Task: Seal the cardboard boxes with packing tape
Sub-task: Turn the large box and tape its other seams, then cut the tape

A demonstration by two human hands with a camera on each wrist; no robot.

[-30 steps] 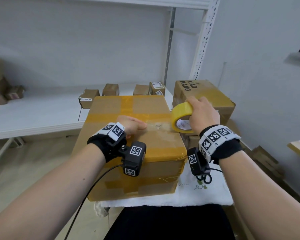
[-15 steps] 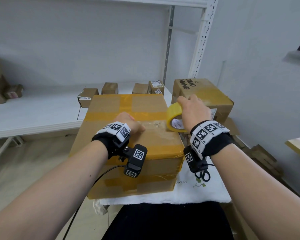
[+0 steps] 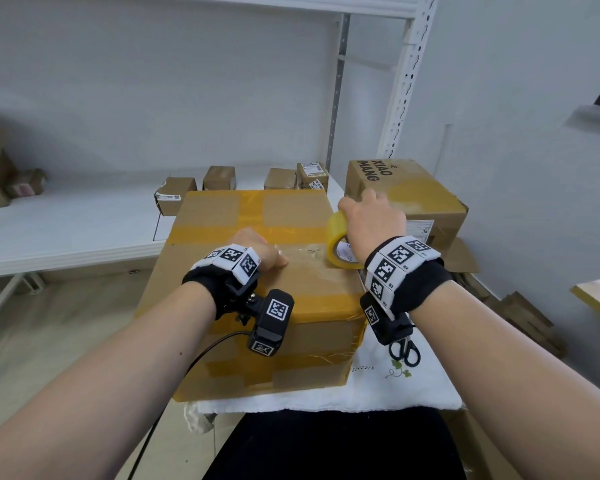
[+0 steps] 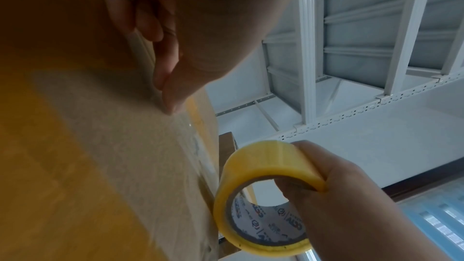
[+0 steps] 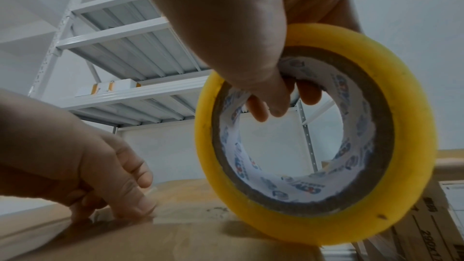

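Note:
A large cardboard box (image 3: 257, 282) banded with yellow tape stands in front of me on a white cloth. My left hand (image 3: 264, 251) rests on its top: the thumb presses the end of a clear tape strip (image 3: 305, 252) flat and the other fingers are curled under. In the right wrist view the left hand (image 5: 100, 166) shows that thumb on the tape strip (image 5: 191, 213). My right hand (image 3: 371, 220) grips the yellow tape roll (image 3: 338, 242), fingers hooked through its core. The tape roll (image 5: 411, 146) stands on edge, touching the box top near the right edge.
A second taped box printed XIAO MANG (image 3: 413, 188) sits close behind the roll on the right. Several small boxes (image 3: 219, 178) line the white shelf (image 3: 66, 233) behind. Black scissors (image 3: 404, 351) lie on the white cloth (image 3: 413, 386). Flattened cardboard (image 3: 527, 317) lies on the floor at right.
My right hand has brought the roll leftward and down onto the box top, nearer my left hand. The left thumb has stayed on the tape end.

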